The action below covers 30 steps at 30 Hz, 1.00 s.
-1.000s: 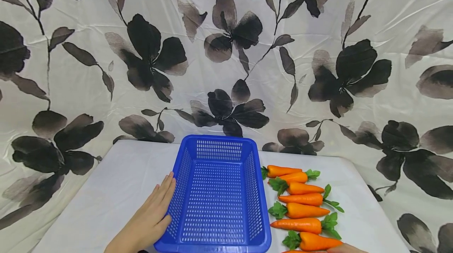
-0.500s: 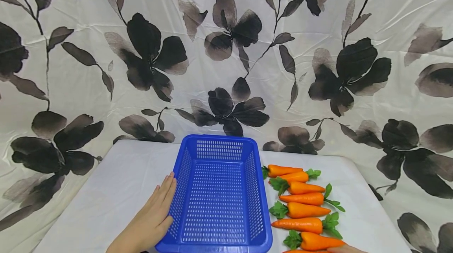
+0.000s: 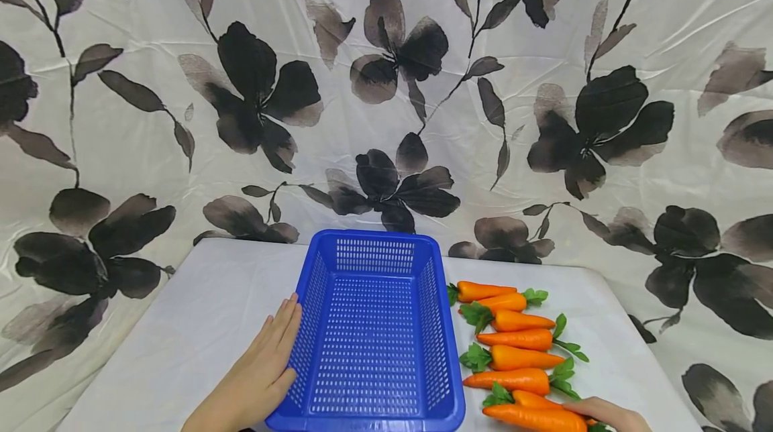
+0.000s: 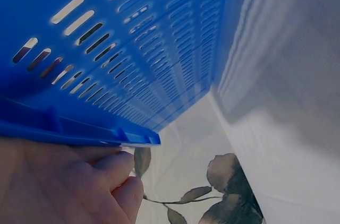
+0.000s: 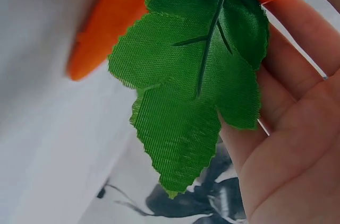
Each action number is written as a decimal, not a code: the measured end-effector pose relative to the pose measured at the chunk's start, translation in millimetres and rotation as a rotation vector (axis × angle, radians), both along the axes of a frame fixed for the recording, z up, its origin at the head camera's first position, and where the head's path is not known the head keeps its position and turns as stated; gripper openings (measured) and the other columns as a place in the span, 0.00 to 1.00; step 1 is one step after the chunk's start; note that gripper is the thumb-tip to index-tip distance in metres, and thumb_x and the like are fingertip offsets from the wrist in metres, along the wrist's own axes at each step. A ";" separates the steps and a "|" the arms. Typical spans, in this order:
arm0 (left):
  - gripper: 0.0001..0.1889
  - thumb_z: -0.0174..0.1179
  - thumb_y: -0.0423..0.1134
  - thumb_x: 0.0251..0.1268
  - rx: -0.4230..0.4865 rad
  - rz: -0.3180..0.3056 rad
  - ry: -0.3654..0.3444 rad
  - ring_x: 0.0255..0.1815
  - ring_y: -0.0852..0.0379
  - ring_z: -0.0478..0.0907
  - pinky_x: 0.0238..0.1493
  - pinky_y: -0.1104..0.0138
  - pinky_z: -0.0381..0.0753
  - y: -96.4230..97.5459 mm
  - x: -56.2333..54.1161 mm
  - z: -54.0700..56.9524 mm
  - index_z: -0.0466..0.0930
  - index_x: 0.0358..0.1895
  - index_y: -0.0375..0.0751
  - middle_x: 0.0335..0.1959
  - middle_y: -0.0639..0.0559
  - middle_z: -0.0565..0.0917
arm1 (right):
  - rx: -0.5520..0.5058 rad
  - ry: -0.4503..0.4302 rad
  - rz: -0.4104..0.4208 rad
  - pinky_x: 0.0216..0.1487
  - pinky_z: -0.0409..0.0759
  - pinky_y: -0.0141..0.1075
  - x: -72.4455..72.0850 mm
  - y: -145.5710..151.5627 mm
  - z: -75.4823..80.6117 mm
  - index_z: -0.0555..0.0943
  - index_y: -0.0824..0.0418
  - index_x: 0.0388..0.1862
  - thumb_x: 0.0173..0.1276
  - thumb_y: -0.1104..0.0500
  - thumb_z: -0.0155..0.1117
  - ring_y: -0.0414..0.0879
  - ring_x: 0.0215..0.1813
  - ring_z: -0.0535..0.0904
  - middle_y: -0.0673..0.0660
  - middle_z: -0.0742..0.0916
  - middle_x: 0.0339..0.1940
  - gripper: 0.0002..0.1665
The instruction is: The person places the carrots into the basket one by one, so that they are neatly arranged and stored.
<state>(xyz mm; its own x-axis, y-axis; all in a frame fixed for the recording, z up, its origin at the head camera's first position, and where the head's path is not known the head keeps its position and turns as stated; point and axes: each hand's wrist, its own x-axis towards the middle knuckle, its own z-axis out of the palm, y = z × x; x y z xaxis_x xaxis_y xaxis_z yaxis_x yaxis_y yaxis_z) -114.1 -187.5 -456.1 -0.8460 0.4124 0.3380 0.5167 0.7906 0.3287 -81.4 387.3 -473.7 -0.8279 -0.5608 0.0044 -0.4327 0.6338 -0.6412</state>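
A blue perforated plastic basket stands in the middle of the white table, with only its mesh floor showing inside. Along its left rim lies my left hand, fingers straight and together; the left wrist view has this hand right under the rim. At the lower right, my right hand grips the nearest orange carrot by its leafy end. A green leaf hangs across the palm in the right wrist view, hiding part of the fingers. The held carrot overlaps the one behind it.
Several more carrots with green tops, one of them this carrot, lie in a column between the basket and the table's right side. Behind the white table hangs a pale cloth printed with dark flowers.
My right hand has come up and forward into view with the nearest carrot, which now covers part of the carrot behind it. The left hand and the basket stay in place.
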 end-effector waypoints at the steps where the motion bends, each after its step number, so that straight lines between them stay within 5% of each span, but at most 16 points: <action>1: 0.45 0.55 0.30 0.55 0.001 0.000 -0.006 0.81 0.49 0.32 0.73 0.71 0.23 0.0 -0.1 -0.1 0.45 0.77 0.26 0.80 0.35 0.44 | 0.040 -0.007 -0.041 0.38 0.79 0.28 -0.4 -0.5 2.8 0.81 0.52 0.58 0.69 0.58 0.64 0.27 0.43 0.78 0.33 0.82 0.48 0.19; 5: 0.45 0.55 0.31 0.55 0.004 -0.004 0.000 0.81 0.50 0.32 0.73 0.72 0.22 0.3 0.0 1.1 0.46 0.77 0.26 0.80 0.34 0.45 | 0.095 0.036 -0.122 0.41 0.81 0.29 -2.5 -5.3 12.5 0.82 0.61 0.55 0.65 0.53 0.70 0.29 0.44 0.79 0.36 0.84 0.47 0.22; 15: 0.45 0.55 0.31 0.54 -0.003 -0.005 0.032 0.81 0.52 0.31 0.73 0.72 0.23 1.0 1.1 2.8 0.47 0.77 0.25 0.79 0.33 0.47 | 0.213 0.057 -0.246 0.42 0.82 0.30 -12.8 -19.4 54.5 0.82 0.60 0.55 0.61 0.48 0.72 0.29 0.42 0.78 0.52 0.86 0.46 0.27; 23: 0.45 0.56 0.31 0.54 -0.001 -0.005 0.037 0.81 0.51 0.32 0.73 0.72 0.23 1.0 0.8 4.0 0.47 0.77 0.25 0.79 0.33 0.46 | 0.074 0.427 -0.250 0.37 0.80 0.24 -26.3 -28.0 74.0 0.85 0.58 0.48 0.46 0.60 0.82 0.30 0.40 0.80 0.44 0.87 0.41 0.27; 30: 0.45 0.56 0.31 0.54 -0.004 -0.007 0.035 0.81 0.50 0.32 0.73 0.72 0.22 0.4 0.2 2.5 0.47 0.76 0.24 0.79 0.32 0.46 | 0.022 0.611 -0.218 0.43 0.73 0.16 -40.4 -37.8 94.2 0.85 0.59 0.48 0.38 0.66 0.83 0.33 0.39 0.81 0.44 0.87 0.41 0.32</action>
<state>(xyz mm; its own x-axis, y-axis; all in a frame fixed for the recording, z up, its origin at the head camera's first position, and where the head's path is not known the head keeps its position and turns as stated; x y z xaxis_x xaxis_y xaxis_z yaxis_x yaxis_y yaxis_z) -113.9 -187.0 -453.7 -0.8306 0.4198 0.3658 0.5336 0.7880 0.3072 -121.8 349.5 -379.5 -0.7746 -0.3855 0.5013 -0.5754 0.7585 -0.3059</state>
